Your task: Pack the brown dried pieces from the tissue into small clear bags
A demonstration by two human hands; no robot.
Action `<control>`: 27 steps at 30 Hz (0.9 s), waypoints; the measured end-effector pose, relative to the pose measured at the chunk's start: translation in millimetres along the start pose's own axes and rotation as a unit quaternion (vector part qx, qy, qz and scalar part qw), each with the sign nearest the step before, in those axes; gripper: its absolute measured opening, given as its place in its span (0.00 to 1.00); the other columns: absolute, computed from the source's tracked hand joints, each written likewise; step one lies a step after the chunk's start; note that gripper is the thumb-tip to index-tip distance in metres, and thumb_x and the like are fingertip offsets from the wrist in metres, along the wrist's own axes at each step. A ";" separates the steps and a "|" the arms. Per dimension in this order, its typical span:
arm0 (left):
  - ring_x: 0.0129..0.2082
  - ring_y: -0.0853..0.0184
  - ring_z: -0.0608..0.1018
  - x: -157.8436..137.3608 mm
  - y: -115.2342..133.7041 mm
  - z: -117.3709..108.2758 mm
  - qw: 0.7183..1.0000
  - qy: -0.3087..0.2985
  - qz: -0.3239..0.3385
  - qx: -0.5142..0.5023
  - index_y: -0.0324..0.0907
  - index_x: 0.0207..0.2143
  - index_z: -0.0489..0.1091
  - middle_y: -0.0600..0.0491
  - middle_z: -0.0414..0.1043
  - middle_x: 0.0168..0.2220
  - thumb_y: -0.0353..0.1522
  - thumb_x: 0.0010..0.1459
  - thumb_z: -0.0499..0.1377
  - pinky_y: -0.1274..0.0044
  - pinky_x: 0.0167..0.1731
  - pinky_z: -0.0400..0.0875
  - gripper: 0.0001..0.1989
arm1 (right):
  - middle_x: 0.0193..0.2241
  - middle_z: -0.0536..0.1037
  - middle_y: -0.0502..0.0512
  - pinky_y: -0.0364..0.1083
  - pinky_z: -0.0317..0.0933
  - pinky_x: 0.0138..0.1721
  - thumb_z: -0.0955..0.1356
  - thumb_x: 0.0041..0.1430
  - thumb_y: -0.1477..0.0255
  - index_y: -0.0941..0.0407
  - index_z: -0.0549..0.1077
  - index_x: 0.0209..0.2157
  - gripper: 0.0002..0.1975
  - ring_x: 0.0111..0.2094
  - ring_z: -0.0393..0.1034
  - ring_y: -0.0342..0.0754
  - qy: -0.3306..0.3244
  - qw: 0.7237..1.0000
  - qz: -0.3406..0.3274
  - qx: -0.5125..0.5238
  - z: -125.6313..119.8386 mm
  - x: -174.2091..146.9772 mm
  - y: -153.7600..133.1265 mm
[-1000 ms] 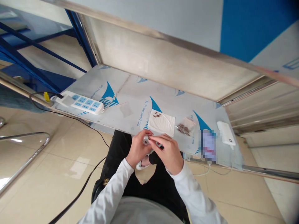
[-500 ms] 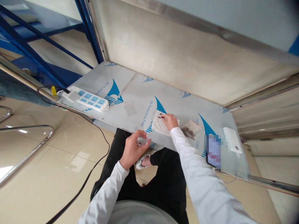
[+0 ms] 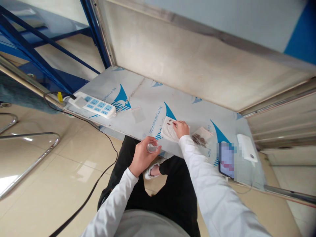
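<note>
My left hand (image 3: 144, 156) is closed around a small clear cup (image 3: 152, 146) at the table's front edge. On the table lies a white tissue (image 3: 170, 131) with a few small dark brown pieces (image 3: 169, 123) at its far side. My right hand (image 3: 182, 129) rests over the right part of the tissue, its fingers pinched together. Whatever may be between those fingertips is too small to make out. Right of that hand, a clear zip bag (image 3: 206, 134) holds or lies under a heap of brown pieces (image 3: 198, 140).
The film-covered metal table (image 3: 140, 92) has a white power strip (image 3: 96, 106) at its left end. A flat clear bag (image 3: 138, 114) lies in the middle. At the right are a phone (image 3: 225, 160) and a white device (image 3: 247, 148). A metal shelf (image 3: 209, 24) overhangs the back.
My right hand has drawn slightly back from the brown pieces on the tissue, so they show more clearly. My left hand still holds the cup, nearly in place.
</note>
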State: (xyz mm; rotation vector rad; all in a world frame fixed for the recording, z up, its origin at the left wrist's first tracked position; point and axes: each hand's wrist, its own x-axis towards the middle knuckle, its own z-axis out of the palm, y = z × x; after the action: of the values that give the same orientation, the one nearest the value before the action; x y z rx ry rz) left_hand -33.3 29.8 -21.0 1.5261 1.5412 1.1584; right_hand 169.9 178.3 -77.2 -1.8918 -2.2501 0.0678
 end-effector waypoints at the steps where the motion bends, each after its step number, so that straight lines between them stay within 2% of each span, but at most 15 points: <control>1: 0.28 0.71 0.76 -0.4 0.8 1.0 1.000 -0.003 0.000 0.000 0.42 0.34 0.66 0.56 0.74 0.29 0.35 0.52 0.61 0.81 0.31 0.68 0.09 | 0.36 0.80 0.59 0.46 0.59 0.40 0.64 0.59 0.74 0.56 0.78 0.39 0.12 0.39 0.69 0.51 0.003 1.000 0.006 0.003 -1.8 -3.0 1.6; 6: 0.29 0.70 0.77 -3.3 4.4 10.0 1.000 -0.021 0.011 0.003 0.42 0.34 0.66 0.56 0.74 0.29 0.34 0.52 0.61 0.80 0.33 0.69 0.08 | 0.33 0.81 0.59 0.46 0.61 0.39 0.67 0.57 0.73 0.57 0.80 0.34 0.08 0.38 0.71 0.51 -0.001 0.999 0.015 0.029 -8.5 -13.8 12.5; 9: 0.30 0.69 0.77 -5.2 3.8 15.9 0.999 -0.030 0.018 0.012 0.42 0.35 0.66 0.56 0.74 0.30 0.34 0.52 0.61 0.79 0.34 0.69 0.08 | 0.32 0.81 0.58 0.46 0.62 0.39 0.67 0.58 0.73 0.57 0.79 0.33 0.08 0.36 0.71 0.49 0.007 0.998 0.016 0.055 -21.6 -24.1 5.8; 12: 0.30 0.69 0.77 -6.8 4.1 19.2 0.999 -0.035 0.021 0.018 0.42 0.35 0.66 0.56 0.74 0.30 0.33 0.52 0.61 0.79 0.34 0.69 0.08 | 0.34 0.80 0.56 0.43 0.64 0.35 0.66 0.60 0.70 0.58 0.77 0.39 0.09 0.30 0.72 0.44 0.038 0.991 0.010 0.130 -51.4 -53.7 -23.2; 14: 0.30 0.69 0.76 -7.5 7.3 20.4 0.999 -0.044 0.024 0.015 0.42 0.35 0.66 0.55 0.74 0.30 0.32 0.51 0.60 0.79 0.34 0.69 0.08 | 0.33 0.80 0.54 0.42 0.64 0.31 0.68 0.59 0.66 0.57 0.75 0.41 0.12 0.27 0.71 0.44 0.075 0.966 -0.011 0.249 -75.7 -82.4 -49.0; 16: 0.30 0.68 0.77 -8.2 12.6 21.4 0.998 -0.062 0.031 0.011 0.42 0.35 0.66 0.55 0.74 0.31 0.29 0.50 0.60 0.79 0.33 0.69 0.08 | 0.31 0.80 0.53 0.43 0.64 0.34 0.68 0.58 0.66 0.56 0.75 0.36 0.08 0.29 0.71 0.45 0.059 0.953 -0.069 0.291 -95.6 -109.0 -71.0; 18: 0.31 0.67 0.77 -9.3 17.7 22.8 0.996 -0.079 0.040 0.010 0.42 0.35 0.66 0.55 0.74 0.32 0.26 0.48 0.58 0.78 0.34 0.68 0.10 | 0.30 0.79 0.53 0.45 0.64 0.37 0.67 0.60 0.68 0.55 0.75 0.32 0.07 0.33 0.71 0.47 0.028 0.953 -0.125 0.275 -105.9 -126.1 -83.4; 20: 0.32 0.67 0.76 -11.1 20.4 24.3 0.996 -0.079 0.045 0.012 0.42 0.35 0.66 0.54 0.74 0.32 0.23 0.46 0.56 0.78 0.34 0.67 0.11 | 0.29 0.79 0.53 0.46 0.64 0.39 0.65 0.62 0.70 0.54 0.76 0.31 0.09 0.35 0.70 0.48 -0.002 0.952 -0.165 0.259 -107.6 -132.8 -85.0; 23: 0.34 0.66 0.75 -15.3 19.9 25.3 0.996 -0.072 0.052 0.019 0.42 0.36 0.66 0.53 0.72 0.33 0.24 0.45 0.57 0.76 0.35 0.67 0.13 | 0.30 0.78 0.53 0.47 0.64 0.39 0.65 0.62 0.70 0.54 0.76 0.32 0.08 0.35 0.69 0.48 -0.036 0.934 -0.214 0.284 -105.3 -134.8 -74.3; 25: 0.35 0.65 0.74 -19.7 19.6 24.4 0.995 -0.078 0.057 0.016 0.42 0.38 0.65 0.53 0.70 0.35 0.26 0.43 0.60 0.75 0.36 0.67 0.16 | 0.32 0.77 0.53 0.47 0.64 0.41 0.66 0.61 0.70 0.55 0.76 0.32 0.06 0.36 0.69 0.48 -0.042 0.926 -0.214 0.307 -107.0 -137.7 -65.1; 27: 0.35 0.65 0.73 -25.0 21.8 22.2 0.994 -0.097 0.051 -0.016 0.41 0.39 0.64 0.53 0.69 0.35 0.27 0.42 0.63 0.75 0.37 0.67 0.19 | 0.37 0.75 0.56 0.48 0.64 0.43 0.67 0.60 0.71 0.55 0.75 0.31 0.06 0.39 0.69 0.48 -0.035 0.930 -0.182 0.316 -112.7 -143.0 -57.3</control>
State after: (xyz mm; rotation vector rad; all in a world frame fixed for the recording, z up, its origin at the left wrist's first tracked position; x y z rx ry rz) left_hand -2.1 6.3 -12.5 1.6594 1.3230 1.0508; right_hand 157.8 17.4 24.8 -1.1409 -2.2100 0.7172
